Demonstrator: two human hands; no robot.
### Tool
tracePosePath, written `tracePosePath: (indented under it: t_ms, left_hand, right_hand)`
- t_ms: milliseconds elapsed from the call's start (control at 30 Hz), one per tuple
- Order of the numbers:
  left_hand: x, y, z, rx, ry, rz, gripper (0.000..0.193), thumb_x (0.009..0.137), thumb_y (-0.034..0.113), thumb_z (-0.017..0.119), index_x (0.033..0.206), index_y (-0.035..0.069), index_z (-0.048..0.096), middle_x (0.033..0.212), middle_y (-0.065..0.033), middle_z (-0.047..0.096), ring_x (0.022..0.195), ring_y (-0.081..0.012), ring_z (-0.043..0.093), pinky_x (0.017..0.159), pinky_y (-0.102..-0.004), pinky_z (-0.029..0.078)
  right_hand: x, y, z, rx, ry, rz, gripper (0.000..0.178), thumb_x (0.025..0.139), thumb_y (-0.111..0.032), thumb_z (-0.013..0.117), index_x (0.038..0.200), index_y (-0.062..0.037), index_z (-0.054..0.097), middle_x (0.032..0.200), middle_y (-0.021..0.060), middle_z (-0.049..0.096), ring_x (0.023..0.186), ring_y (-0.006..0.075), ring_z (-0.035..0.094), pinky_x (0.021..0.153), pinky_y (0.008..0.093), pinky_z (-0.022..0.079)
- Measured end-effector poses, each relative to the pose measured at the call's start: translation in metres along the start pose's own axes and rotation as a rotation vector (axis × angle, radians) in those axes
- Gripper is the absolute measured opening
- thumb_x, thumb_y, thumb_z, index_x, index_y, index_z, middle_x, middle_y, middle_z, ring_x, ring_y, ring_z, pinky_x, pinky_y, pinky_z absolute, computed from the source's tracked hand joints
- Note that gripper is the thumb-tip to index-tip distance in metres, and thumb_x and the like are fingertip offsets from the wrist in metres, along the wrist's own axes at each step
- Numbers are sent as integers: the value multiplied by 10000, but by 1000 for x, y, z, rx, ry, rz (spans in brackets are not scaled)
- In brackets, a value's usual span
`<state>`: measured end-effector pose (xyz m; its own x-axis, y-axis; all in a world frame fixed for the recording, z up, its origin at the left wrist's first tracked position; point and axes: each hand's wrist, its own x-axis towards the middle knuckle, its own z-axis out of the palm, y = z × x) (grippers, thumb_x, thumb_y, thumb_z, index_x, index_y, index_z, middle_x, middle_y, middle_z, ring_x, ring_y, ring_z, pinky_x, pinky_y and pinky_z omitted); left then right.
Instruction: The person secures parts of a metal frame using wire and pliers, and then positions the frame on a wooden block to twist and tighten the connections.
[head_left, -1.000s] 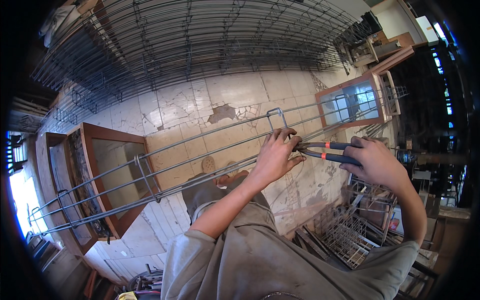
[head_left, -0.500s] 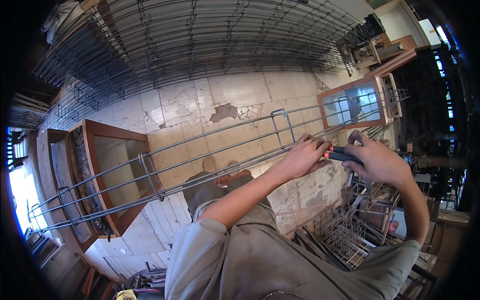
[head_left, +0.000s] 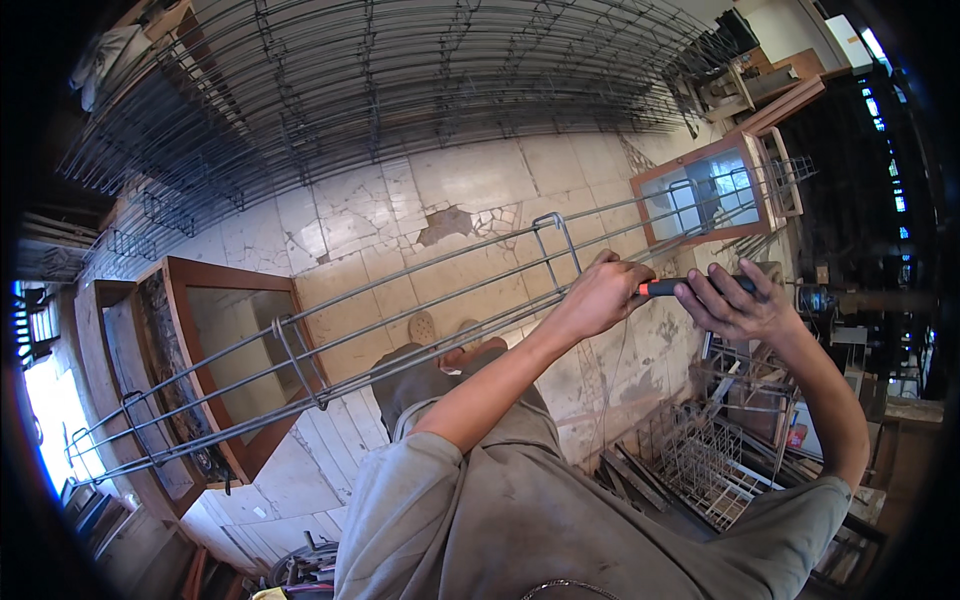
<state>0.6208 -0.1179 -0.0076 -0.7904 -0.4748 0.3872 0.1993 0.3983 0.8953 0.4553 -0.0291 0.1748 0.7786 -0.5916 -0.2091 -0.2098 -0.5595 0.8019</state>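
Note:
A long steel rebar cage (head_left: 420, 290) with square stirrups runs across in front of me, from lower left to upper right. My left hand (head_left: 605, 295) is closed at the cage's near bars, right of a stirrup (head_left: 556, 243); what its fingers pinch is hidden. My right hand (head_left: 738, 300) holds pliers (head_left: 668, 287) by black handles with red ends, fingers loosely curled round them. The pliers' jaws are hidden behind my left hand, at the bars. A thin wire seems to hang below the left hand.
Wooden frames with panes (head_left: 232, 345) support the cage at the left, and another glazed frame (head_left: 700, 190) lies under its right end. Many stacked rebar cages (head_left: 420, 70) fill the far side. Metal racks (head_left: 715, 470) stand at lower right. The tiled floor (head_left: 470, 170) is broken in places.
The pliers have turned, so their handles now look lined up instead of apart. My right hand has rolled over and its fingers have loosened. My left hand has shifted slightly left.

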Motion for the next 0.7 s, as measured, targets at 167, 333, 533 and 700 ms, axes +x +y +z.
tracePosePath:
  t_ms: [167, 333, 533, 700]
  left_hand:
    - [-13, 11, -15, 148, 104, -15, 479, 808, 307, 742, 1178, 48, 581, 1133, -160, 625, 1114, -345, 558, 1005, -472, 395]
    - [-57, 8, -45, 241, 173, -96, 568, 767, 321, 776, 1198, 32, 547, 1251, -160, 542, 1184, -366, 494, 1008, -472, 400]
    - [-112, 10, -1, 233, 148, -158, 406, 746, 266, 806, 1025, 50, 604, 1069, -119, 610, 1050, -317, 574, 909, -408, 463]
    - [-76, 33, 39, 300, 384, 240, 434, 789, 282, 761, 1108, 53, 578, 1037, -118, 627, 1008, -286, 611, 908, -431, 468]
  right_hand:
    - [-1, 12, 5, 142, -94, -15, 511, 940, -369, 575, 1392, -141, 500, 1185, 43, 571, 985, 190, 559, 884, 409, 452]
    - [13, 16, -18, 613, -525, 259, 670, 805, -464, 703, 1322, -62, 559, 1164, 140, 590, 987, 289, 602, 810, 434, 502]
    - [47, 42, -32, 1178, -792, 579, 430, 877, -387, 671, 1056, 4, 670, 769, 194, 665, 695, 365, 666, 683, 432, 538]
    - [65, 57, -28, 1374, -964, 667, 423, 916, -368, 634, 970, 47, 692, 689, 205, 662, 679, 344, 684, 696, 413, 547]
